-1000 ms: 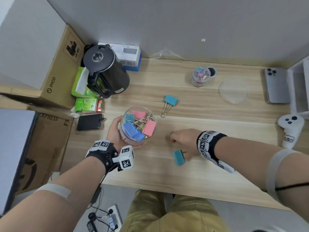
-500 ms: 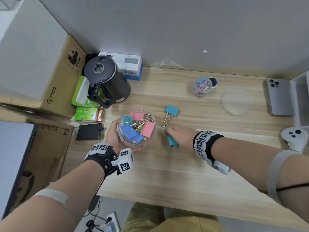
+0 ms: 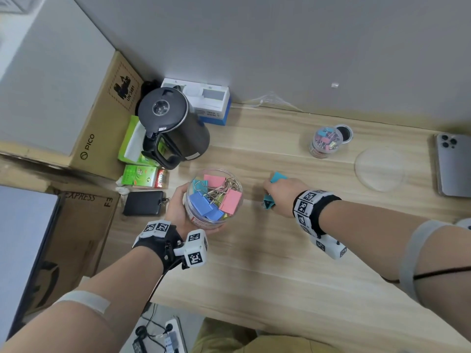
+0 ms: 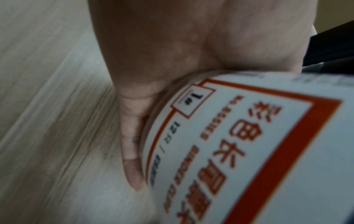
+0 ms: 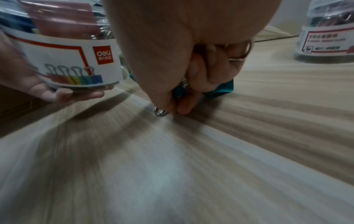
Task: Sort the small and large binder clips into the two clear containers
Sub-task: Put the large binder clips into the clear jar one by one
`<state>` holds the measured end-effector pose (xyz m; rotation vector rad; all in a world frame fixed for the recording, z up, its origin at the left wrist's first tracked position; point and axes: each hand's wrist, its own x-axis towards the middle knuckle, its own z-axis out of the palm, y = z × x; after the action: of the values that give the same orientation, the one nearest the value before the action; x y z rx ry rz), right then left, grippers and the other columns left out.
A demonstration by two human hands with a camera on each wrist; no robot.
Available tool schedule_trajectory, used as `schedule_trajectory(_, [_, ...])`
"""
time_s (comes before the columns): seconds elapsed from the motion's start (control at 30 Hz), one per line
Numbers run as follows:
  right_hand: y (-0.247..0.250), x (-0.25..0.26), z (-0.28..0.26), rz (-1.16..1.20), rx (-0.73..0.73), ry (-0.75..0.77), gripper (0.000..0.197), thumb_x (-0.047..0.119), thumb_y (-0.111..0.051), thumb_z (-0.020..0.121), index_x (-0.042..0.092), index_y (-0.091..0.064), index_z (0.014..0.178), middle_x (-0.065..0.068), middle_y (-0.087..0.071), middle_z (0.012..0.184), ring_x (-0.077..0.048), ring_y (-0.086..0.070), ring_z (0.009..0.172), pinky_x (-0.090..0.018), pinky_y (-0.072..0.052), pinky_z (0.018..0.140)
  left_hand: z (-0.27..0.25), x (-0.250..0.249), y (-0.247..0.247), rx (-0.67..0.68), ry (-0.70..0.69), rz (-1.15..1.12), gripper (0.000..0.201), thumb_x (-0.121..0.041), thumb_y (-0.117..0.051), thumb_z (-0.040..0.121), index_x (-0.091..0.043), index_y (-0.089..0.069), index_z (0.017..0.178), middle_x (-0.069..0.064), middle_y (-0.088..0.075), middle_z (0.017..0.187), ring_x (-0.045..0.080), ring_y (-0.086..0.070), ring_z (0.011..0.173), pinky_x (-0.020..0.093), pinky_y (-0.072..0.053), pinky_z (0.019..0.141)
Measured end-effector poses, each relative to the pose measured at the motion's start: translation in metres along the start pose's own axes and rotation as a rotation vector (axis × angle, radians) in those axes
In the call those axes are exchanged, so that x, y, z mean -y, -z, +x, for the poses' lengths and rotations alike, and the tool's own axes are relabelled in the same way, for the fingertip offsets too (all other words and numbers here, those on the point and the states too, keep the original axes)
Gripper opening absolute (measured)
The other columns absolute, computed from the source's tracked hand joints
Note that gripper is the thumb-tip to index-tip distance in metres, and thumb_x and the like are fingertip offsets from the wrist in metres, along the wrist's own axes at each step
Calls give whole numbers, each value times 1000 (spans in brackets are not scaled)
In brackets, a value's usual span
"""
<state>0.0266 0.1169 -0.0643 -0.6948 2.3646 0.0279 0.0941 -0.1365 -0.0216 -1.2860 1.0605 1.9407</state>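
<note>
Two teal binder clips are sitting at the right hand [image 3: 281, 197]: one [image 3: 268, 200] is being gripped in its curled fingers [image 5: 193, 97], low over the wooden table [image 3: 254, 271], and the other [image 3: 278, 177] is peeking out just beyond the knuckles (whether it is touching the hand cannot be told). Just left of them, the left hand [image 3: 178, 210] is cupping the large clear container [image 3: 213, 198] from its left side and underneath, fingers wrapped around its labelled wall, with pink and blue large clips inside. Well apart, toward the wall, the small clear container [image 3: 325, 142] is standing upright, holding small clips.
</note>
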Motion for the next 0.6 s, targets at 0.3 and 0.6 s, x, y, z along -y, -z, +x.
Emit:
schedule_trajectory(0.3, [14, -15, -20, -73, -26, 85, 16, 31, -60, 89, 21, -63, 101, -3, -69, 96, -29, -65, 86, -32, -49, 73, 7, -4, -18, -15, -56, 88, 64, -64, -38, 92, -12, -67, 115, 21, -77, 95, 39, -71, 87, 52, -46, 99])
schedule_trajectory(0.6, [52, -30, -47, 595, -281, -71, 13, 36, -71, 72, 28, -61, 76, 6, -64, 72, -20, -62, 70, -30, -53, 64, -12, -5, -33, 30, -12, 73, 78, -75, -38, 88, -14, -62, 131, 27, -69, 123, 48, -60, 116, 62, -38, 108])
